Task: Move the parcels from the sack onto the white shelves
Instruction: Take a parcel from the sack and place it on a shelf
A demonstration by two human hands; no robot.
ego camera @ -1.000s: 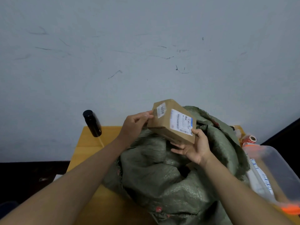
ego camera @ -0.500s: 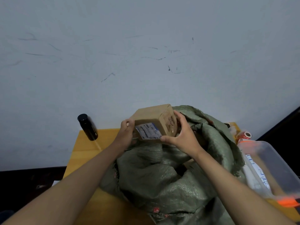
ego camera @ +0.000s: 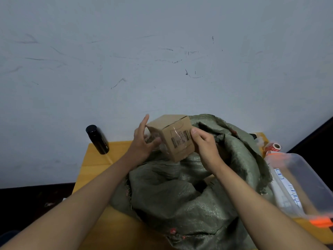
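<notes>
Worktop (ego camera: 93, 165) of yellow wood fills the lower view, pushed against a scuffed pale wall (ego camera: 162, 60). We hold a cardboard parcel (ego camera: 173, 138) above the green sack (ego camera: 180, 192): our right hand (ego camera: 205, 147) grips its taped face with curled fingers, our left hand (ego camera: 142, 141) touches its side with fingers spread. At ten o'clock from the sack stands a black bottle (ego camera: 97, 139); at three o'clock sits a clear plastic bin (ego camera: 304, 177).
</notes>
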